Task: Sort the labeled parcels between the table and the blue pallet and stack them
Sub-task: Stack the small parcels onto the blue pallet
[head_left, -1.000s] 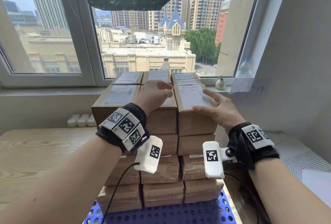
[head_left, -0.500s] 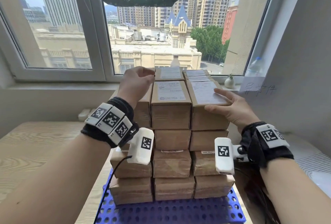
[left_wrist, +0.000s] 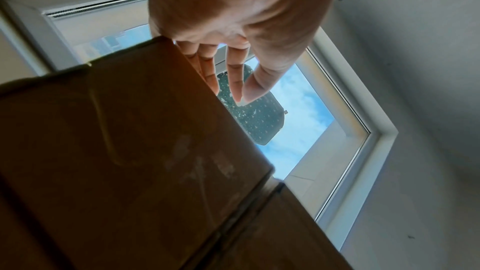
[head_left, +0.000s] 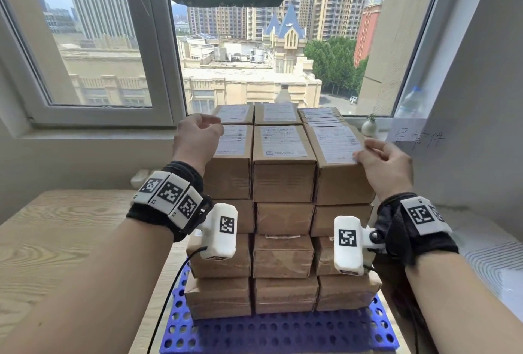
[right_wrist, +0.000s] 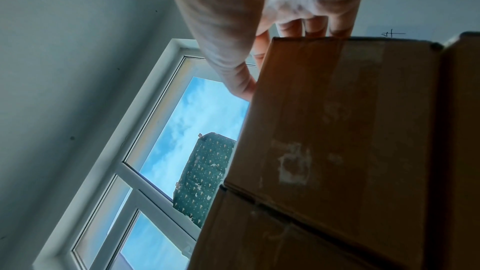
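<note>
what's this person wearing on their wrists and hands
The left hand and right hand are bare, no sleeves. Each wrist has a black band with white tiles bearing black square codes, plus a coded white boxy unit. A black cable leaves the left unit.

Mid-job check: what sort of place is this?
Probably an upper-floor room set up for parcel sorting: labelled brown cardboard parcels stacked on a blue perforated plastic pallet, white-framed window overlooking rooftops.

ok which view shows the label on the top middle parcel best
The head view: it looks down on the top middle parcel, so its white label faces the camera. Both wrist views look up past brown cardboard sides and show no label.
</note>
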`<state>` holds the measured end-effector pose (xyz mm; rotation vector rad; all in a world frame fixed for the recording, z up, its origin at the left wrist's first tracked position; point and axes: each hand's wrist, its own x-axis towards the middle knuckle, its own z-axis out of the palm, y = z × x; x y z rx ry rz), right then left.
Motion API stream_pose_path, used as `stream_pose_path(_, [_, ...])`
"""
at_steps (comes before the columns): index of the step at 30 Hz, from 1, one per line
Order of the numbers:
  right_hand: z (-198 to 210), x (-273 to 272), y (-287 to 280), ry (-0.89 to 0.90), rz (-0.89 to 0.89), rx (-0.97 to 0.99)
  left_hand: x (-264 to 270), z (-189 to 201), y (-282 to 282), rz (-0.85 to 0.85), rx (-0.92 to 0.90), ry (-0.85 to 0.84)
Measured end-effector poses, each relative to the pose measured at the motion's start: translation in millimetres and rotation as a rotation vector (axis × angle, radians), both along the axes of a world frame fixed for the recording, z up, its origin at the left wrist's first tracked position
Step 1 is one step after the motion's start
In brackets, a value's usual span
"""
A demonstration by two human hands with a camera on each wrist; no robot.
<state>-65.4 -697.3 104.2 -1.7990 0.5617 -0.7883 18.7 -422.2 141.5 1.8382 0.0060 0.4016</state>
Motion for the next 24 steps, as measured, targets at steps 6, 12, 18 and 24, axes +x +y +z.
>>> stream_pose_path(6, [-2.5,1.3,6.9,-0.008,-0.047,-0.004,-1.8,-5.3,-0.5,-0.006,0.021,0.007])
stream_pose_path(12, [-14.0,-4.9,0.7,-0.199,-0.049,0.157,-6.0,-11.2,10.3,0.160,-0.291,-0.145])
stream_pose_path(18, [-50.9,-13.5,-2.1,-0.280,-0.165,0.326,0.4,-50.4,29.8,0.371,-0.578,0.001])
stream_pose_path(24, [-82.1,-15.0,-6.5,-0.165,-0.189,0.417,0.6,-96.9,38.7,0.339,-0.611,0.224])
